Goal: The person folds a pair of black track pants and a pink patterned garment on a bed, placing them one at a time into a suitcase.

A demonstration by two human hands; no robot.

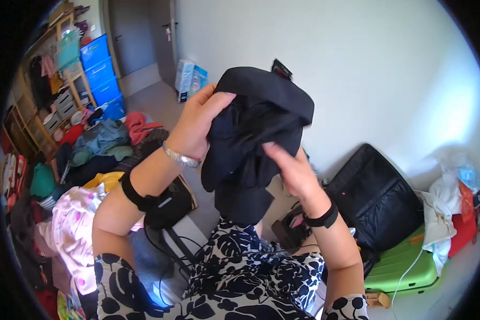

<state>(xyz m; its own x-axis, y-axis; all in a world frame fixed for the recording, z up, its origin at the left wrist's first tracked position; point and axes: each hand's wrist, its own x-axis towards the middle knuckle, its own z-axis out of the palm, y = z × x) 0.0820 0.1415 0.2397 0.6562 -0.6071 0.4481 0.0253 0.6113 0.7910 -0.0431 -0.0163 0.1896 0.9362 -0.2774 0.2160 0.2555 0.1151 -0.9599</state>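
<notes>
In front of my chest I hold up a soft black cloth hat (256, 117); it has a broad curved band along its top and loose folds inside. A stiff, squared flap hangs from its lower end, and a small dark tag (281, 69) sticks out behind its upper right. My left hand (200, 117) grips the left edge, thumb in front and fingers mostly behind the cloth. On the lower right side my right hand (293, 168) is closed on the cloth, its thumb pressed against the folds and its other fingers largely hidden.
Heaped clothes (104, 141) cover the left side, beside stacked blue boxes (101, 69) and wooden shelves. A black bag (170, 205) lies below my left forearm. At right, an open suitcase with a black lining (376, 197) and green shell (405, 272) stands by the white wall.
</notes>
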